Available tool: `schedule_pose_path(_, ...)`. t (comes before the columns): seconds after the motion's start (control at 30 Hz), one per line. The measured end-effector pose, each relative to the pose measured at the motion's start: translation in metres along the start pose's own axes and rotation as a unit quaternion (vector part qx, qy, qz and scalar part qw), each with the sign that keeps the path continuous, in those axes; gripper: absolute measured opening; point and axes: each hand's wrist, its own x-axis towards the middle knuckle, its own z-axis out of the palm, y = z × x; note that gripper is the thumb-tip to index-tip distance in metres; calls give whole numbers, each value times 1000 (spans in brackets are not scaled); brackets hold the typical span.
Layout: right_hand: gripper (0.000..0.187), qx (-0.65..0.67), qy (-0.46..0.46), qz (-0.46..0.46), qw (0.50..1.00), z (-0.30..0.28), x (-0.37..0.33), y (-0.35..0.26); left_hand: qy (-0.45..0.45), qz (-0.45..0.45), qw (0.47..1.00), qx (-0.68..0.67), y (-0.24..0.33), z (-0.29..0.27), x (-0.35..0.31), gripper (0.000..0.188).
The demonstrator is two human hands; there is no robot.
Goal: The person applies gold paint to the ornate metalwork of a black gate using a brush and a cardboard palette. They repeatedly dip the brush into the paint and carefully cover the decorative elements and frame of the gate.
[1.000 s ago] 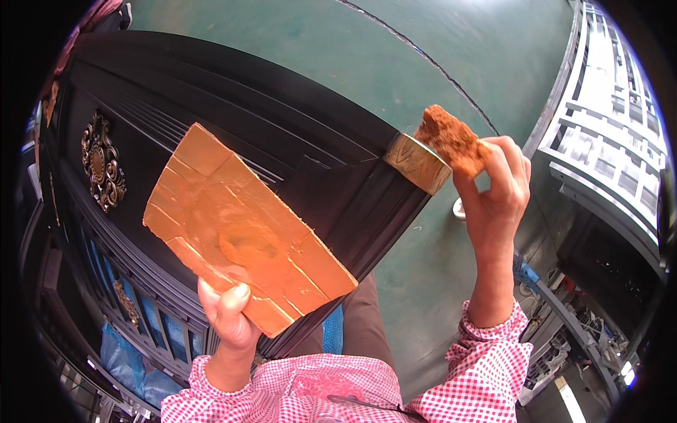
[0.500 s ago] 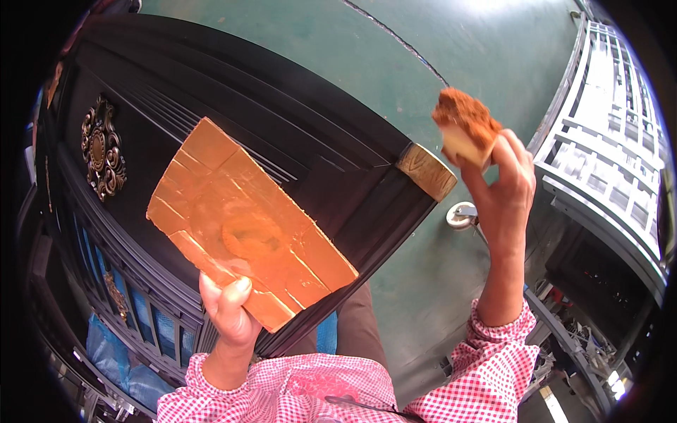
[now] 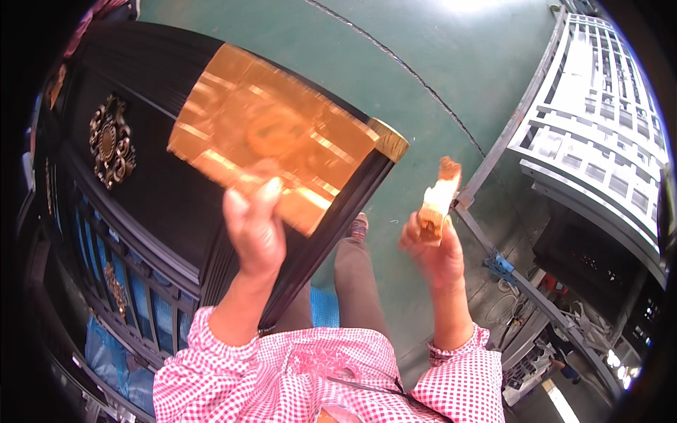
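My left hand (image 3: 255,229) is closed on the near edge of a piece of cardboard (image 3: 233,99) coated in shiny copper-gold paint, blurred by motion. A darker smeared patch lies at its middle. The cardboard is over a black panelled gate (image 3: 159,225), covering part of it; whether they touch, I cannot tell. My right hand (image 3: 441,261) grips a pale sponge (image 3: 438,201) with orange-brown stain on its ends, held in the air right of the gate. A gold-brown cap (image 3: 390,139) sits at the gate's near right corner.
A bronze-gold scroll ornament (image 3: 111,141) is fixed on the black panel. Blue wrapping (image 3: 106,352) lies beneath the barred section at left. White metal railings (image 3: 585,92) rest on a frame at right. A dark cable (image 3: 402,63) crosses the green floor.
My left hand and the cardboard have moved up and to the right. My right hand has come down and left with the sponge, now turned edge-on. The view has shifted slightly.
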Motion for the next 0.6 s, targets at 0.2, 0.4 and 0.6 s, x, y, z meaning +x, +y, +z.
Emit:
schedule_pose_path(0.2,33,194,-150,193,950,34,-67,16,-35,-14,996,-79,-30,54,-39,18)
schedule_pose_path(0.4,40,177,-294,284,895,25,-119,19,50,-12,983,-178,-11,49,-122,28)
schedule_pose_path(0.6,50,63,-324,417,847,14,-157,35,211,91,965,-128,27,3,-198,23)
